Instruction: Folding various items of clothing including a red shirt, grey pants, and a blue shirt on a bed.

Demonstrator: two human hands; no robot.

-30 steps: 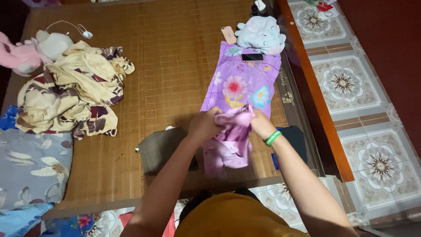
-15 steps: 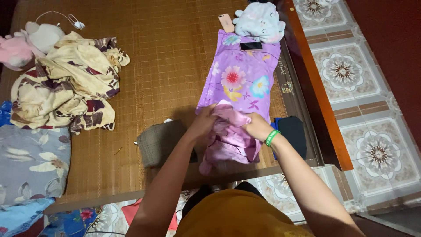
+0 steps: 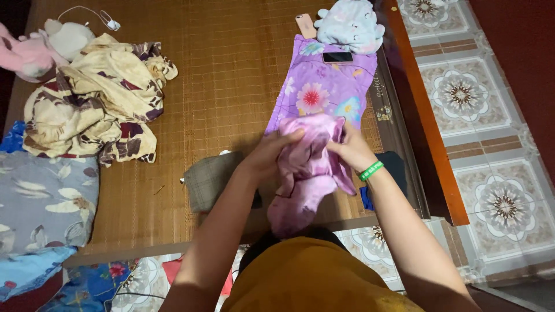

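Note:
Both of my hands grip a crumpled pale purple garment [image 3: 306, 173] lifted just above the bamboo mat [image 3: 225, 75]. My left hand [image 3: 272, 151] clutches its left side, fingers curled over the top edge. My right hand [image 3: 350, 151], with a green wristband, holds the right side. The garment's lower end hangs toward my body. Right behind it lies a purple floral pillow [image 3: 324, 92] with a black phone [image 3: 337, 56] on its far end.
A folded grey-brown cloth [image 3: 211, 180] sits left of my hands, dark clothes [image 3: 393, 167] to the right. A cream floral blanket [image 3: 95, 101], plush toys [image 3: 40, 46], a pink phone [image 3: 304, 25], a pale blue plush [image 3: 350, 23]. Wooden bed rail [image 3: 425, 121], tiled floor beyond.
My hands have raised the purple garment and bunched it higher; its lower part now hangs down instead of resting on the mat.

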